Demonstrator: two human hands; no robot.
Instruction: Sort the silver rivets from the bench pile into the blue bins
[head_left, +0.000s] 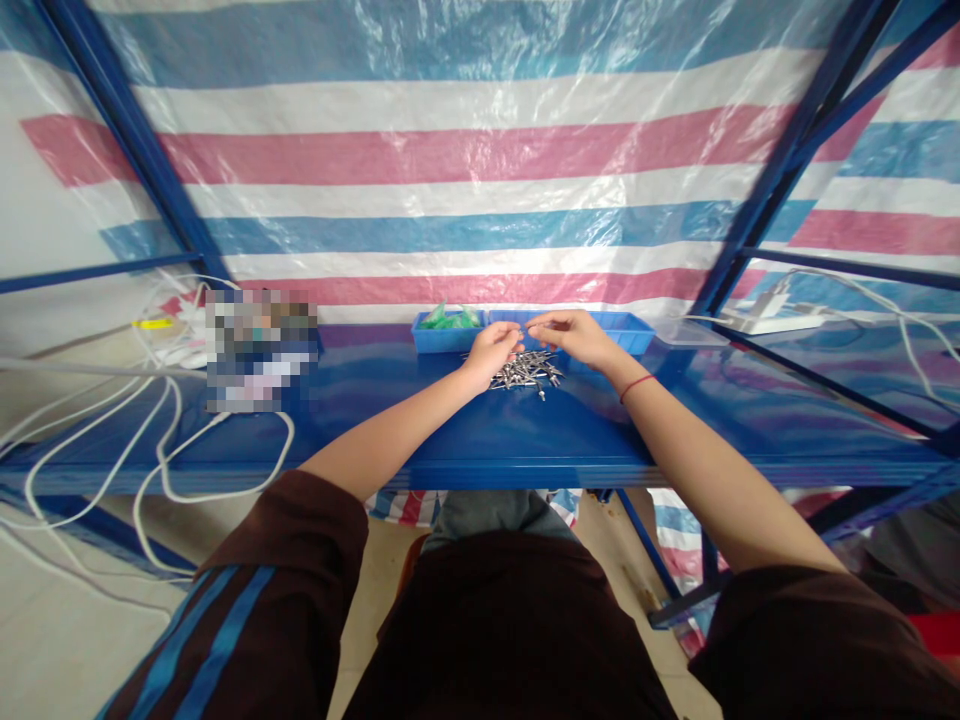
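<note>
Handwork: left hand [493, 354] and right hand [574, 337] close together, fingertips bunched; cannot tell what they pinch | step seems fine fingertip handling; next move calls for steady aim | metal pins [525, 372] heaped just nearer | far: small blue bin [448, 344], green pieces [455, 319] inside; long blue bin [637, 341] partly blocked by right hand | far right: power strip [784, 320]

Left grip [492, 351] and right grip [576, 336] near each other by metal pieces [528, 371] on a blue table [367, 385]
</note>
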